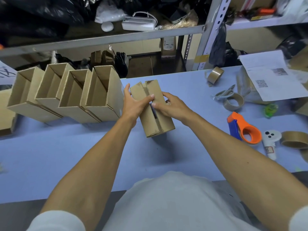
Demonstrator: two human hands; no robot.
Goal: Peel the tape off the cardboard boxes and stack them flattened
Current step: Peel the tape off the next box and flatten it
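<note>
A small brown cardboard box [150,117] is held above the blue table [66,155], its two top flaps meeting along a centre seam with a dark gap. My left hand [133,104] grips the box's left side, thumb lying across the left flap near the seam. My right hand [170,105] holds the right side, thumb pressing the right flap beside the gap. No tape shows on the seam. Several open cardboard boxes [66,92] lie in a leaning row at the left, open ends facing up.
An orange and blue tape dispenser [244,129] lies at the right, with brown tape rolls [233,101] [215,75] [294,139], a white controller [270,142], printed sheets [270,75] and scissors [224,93]. Metal shelves [116,37] with bags stand behind the table.
</note>
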